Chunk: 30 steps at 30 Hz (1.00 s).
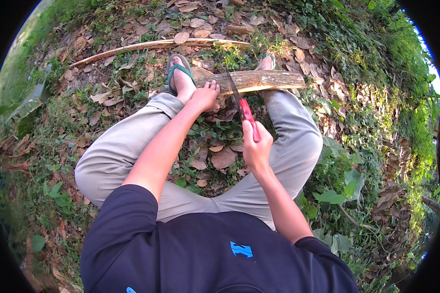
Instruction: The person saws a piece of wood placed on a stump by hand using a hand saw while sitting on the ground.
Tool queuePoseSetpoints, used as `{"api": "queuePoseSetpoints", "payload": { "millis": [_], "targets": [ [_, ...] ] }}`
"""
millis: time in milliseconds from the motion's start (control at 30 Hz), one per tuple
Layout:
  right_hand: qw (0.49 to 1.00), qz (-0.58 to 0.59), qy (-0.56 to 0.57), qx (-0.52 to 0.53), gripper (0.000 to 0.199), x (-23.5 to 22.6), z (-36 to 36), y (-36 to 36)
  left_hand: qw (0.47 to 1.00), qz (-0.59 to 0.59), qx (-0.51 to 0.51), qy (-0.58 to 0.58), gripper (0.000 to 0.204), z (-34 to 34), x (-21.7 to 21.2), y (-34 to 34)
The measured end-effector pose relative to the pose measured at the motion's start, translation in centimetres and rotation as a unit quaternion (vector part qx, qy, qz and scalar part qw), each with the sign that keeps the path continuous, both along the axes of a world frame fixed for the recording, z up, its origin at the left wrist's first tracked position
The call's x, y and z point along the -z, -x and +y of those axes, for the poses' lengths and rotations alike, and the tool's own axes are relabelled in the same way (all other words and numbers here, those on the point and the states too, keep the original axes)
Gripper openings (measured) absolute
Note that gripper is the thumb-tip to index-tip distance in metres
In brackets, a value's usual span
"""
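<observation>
I squat over a short, thick log (pixel 261 80) lying crosswise on the leafy ground. My left hand (pixel 205 96) presses down on the log's left end, fingers over the bark. My right hand (pixel 255 146) is closed around the red handle of a knife (pixel 240 102). Its dark blade points away from me and rests against the log near the middle. One foot in a green sandal (pixel 180 73) stands just left of the log. The other foot (pixel 266 62) sits behind it.
A long, thin split pole (pixel 156 46) lies on the ground beyond my feet. Dry brown leaves and low green weeds cover the soil. A bank of vines and bushes (pixel 391 73) rises on the right.
</observation>
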State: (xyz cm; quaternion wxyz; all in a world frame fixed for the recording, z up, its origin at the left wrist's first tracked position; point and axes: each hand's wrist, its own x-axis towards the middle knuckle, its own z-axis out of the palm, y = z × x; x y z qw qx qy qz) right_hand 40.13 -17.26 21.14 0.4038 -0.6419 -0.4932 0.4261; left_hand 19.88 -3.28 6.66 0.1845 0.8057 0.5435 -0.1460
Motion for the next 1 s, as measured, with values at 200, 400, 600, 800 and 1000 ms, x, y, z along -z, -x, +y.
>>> {"api": "queuePoseSetpoints", "payload": {
  "millis": [200,400,600,800,1000],
  "targets": [
    [0.999,-0.039,-0.034,-0.003,0.037,1.9,4.6,2.7,1.0,0.017,0.011,-0.011,0.09,-0.1,-0.2,-0.4],
    [1.0,0.008,-0.021,0.016,0.034,4.2,3.7,1.0,0.997,-0.059,-0.028,-0.041,0.063,0.3,1.3,0.5],
    [0.989,-0.038,-0.135,-0.038,0.029,6.2,3.1,2.2,0.995,-0.033,-0.056,-0.079,0.055,0.1,1.8,-0.3],
    [0.996,0.057,-0.052,0.036,0.03,4.2,-1.5,1.3,0.996,-0.023,-0.044,-0.072,0.056,0.0,2.0,-0.1],
    [0.997,-0.024,-0.071,-0.012,0.033,2.1,-0.8,1.1,0.997,-0.01,-0.023,-0.072,0.05,-0.2,1.1,-0.1]
  ]
}}
